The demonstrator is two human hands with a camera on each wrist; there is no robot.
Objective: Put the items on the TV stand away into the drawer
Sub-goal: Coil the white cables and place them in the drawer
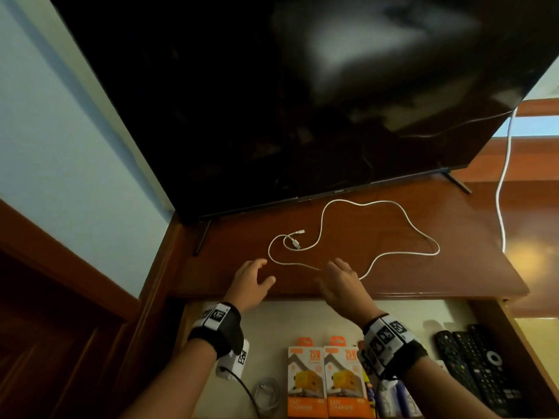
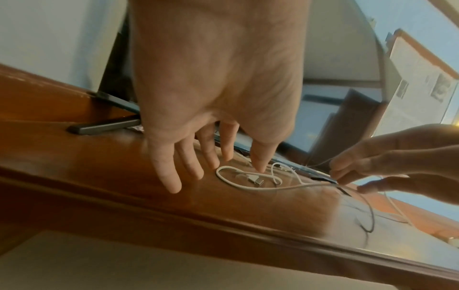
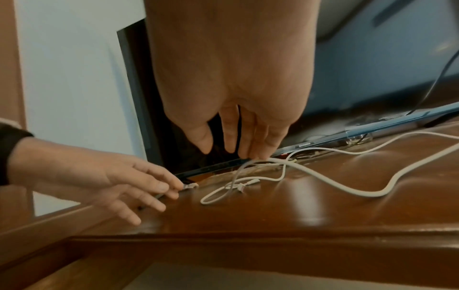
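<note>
A white USB cable (image 1: 405,220) lies in loose loops on the wooden TV stand top (image 1: 423,285), both plugs (image 1: 295,243) near its left loop. My left hand (image 1: 260,272) hovers with spread fingers just left of that loop, holding nothing; the left wrist view shows its fingertips (image 2: 258,168) right above the plug (image 2: 255,179). My right hand (image 1: 329,272) reaches down over the cable's front run, straight fingers (image 3: 248,153) touching the cable (image 3: 347,189). Below, the open drawer (image 1: 287,322) shows.
The black TV (image 1: 272,101) stands close behind the cable on thin feet (image 1: 201,237). Another white cable (image 1: 502,192) hangs at the right. The drawer holds two orange charger boxes (image 1: 325,379), remotes (image 1: 475,367), batteries (image 1: 393,394) and a coiled cable (image 1: 267,391).
</note>
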